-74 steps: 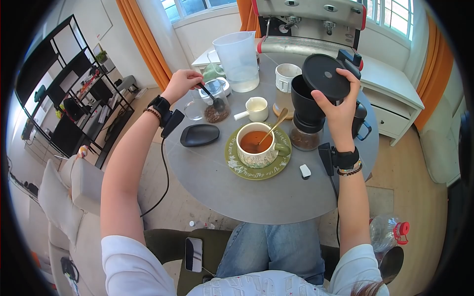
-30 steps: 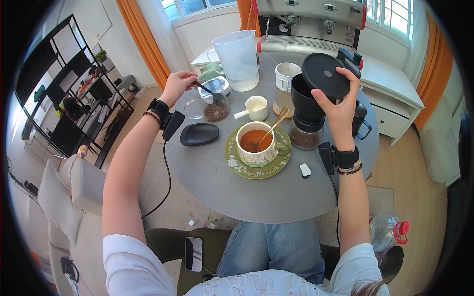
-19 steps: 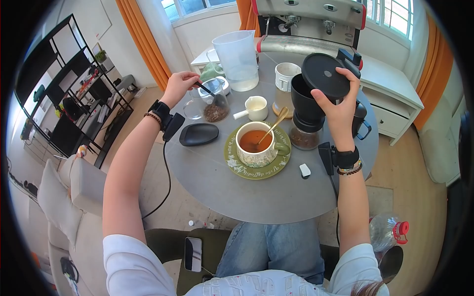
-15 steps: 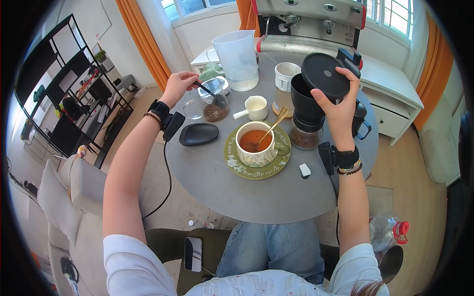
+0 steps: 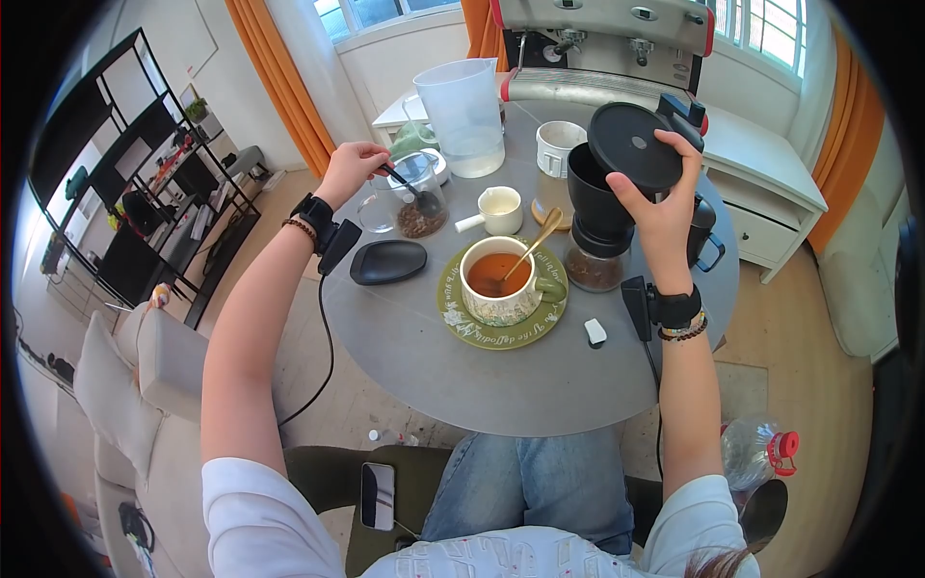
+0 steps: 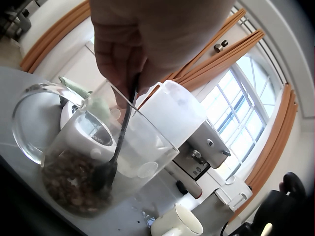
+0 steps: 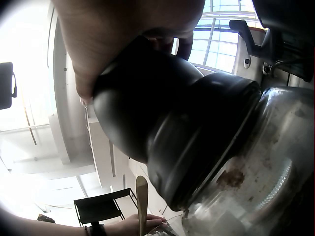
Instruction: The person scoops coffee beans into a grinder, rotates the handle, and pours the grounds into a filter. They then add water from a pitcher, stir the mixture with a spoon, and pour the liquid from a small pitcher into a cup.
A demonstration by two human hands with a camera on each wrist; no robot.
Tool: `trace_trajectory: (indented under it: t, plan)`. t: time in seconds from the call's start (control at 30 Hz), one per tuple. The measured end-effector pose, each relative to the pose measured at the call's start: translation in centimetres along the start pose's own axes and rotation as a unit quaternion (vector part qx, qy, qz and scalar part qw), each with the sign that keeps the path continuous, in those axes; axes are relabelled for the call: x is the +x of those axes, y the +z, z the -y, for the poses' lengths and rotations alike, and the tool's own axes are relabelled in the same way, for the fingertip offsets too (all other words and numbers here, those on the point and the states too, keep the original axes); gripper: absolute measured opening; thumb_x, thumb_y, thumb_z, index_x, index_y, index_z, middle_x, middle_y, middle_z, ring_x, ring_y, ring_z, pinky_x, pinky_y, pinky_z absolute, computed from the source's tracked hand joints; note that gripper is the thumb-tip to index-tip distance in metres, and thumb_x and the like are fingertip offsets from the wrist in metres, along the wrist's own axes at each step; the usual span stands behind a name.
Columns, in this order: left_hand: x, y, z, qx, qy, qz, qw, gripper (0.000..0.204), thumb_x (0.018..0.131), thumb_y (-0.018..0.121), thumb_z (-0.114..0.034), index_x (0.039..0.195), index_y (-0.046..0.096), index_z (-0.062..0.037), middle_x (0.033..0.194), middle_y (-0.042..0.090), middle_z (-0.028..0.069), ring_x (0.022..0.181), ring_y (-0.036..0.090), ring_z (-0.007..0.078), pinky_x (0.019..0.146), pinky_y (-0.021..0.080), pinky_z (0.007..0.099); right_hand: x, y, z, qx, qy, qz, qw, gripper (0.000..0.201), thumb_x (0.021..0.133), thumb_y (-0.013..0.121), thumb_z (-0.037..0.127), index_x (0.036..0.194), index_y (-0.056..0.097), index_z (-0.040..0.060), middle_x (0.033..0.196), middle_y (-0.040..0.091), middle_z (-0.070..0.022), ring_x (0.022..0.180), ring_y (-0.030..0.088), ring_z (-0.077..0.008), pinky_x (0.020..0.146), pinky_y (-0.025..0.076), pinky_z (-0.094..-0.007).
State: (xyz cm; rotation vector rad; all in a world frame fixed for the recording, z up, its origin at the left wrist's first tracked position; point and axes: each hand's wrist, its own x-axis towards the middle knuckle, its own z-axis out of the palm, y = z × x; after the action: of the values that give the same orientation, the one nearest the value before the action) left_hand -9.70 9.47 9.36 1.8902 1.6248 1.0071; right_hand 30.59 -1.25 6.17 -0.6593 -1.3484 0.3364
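Note:
My left hand (image 5: 352,171) pinches the handle of a black spoon (image 5: 422,199) that slants down into a clear glass mug (image 5: 378,214). Brown coffee beans (image 5: 422,221) fill the bottom of this mug. In the left wrist view the spoon's bowl (image 6: 104,176) lies at the beans. My right hand (image 5: 663,217) holds a round black lid (image 5: 626,144), tilted over the edge of a coffee grinder's black hopper (image 5: 593,197). The grinder's glass jar (image 5: 594,270) has brown grounds inside. In the right wrist view the black hopper (image 7: 142,98) hides most of the fingers.
A cup of tea (image 5: 501,301) with a gold spoon stands on a green saucer (image 5: 501,337). Around it are a small cream pot (image 5: 502,214), a black oval dish (image 5: 389,263), a white mug (image 5: 562,154) and a small white object (image 5: 594,334). A water pitcher (image 5: 461,116) stands behind.
The spoon's bowl dipped lower into the beans and has since come up a little, showing above them. My left hand shifted slightly with it. The right hand and lid stay put.

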Motion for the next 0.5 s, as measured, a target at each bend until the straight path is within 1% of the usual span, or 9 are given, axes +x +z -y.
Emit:
trace_trajectory:
  t: [0.23,0.5]
  plan:
    - [-0.01,-0.23,0.10,-0.045,-0.022,0.005,0.999,0.022,0.095,0.059,-0.013,0.109,0.067,0.0030,0.092,0.073,0.0082,0.082,0.070,0.0111,0.064,0.048,0.0193,0.03,0.03,0.14,-0.006,-0.010,0.003,1.000,0.073,0.071,0.088,0.019,0.126,0.042,0.0067,0.120,0.053,-0.0119,0.110,0.058,-0.0207,0.096,0.048,-0.0324]
    - [-0.22,-0.29,-0.17,-0.041,-0.032,0.004,0.999,0.022,0.096,0.059,-0.014,0.110,0.067,0.0015,0.094,0.073,0.0072,0.083,0.069,0.0097,0.066,0.048,0.0192,0.03,0.03,0.10,0.000,-0.009,0.004,1.000,0.073,0.070,0.088,0.019,0.126,0.042,0.0067,0.120,0.052,-0.0113,0.110,0.058,-0.0204,0.096,0.047,-0.0322]
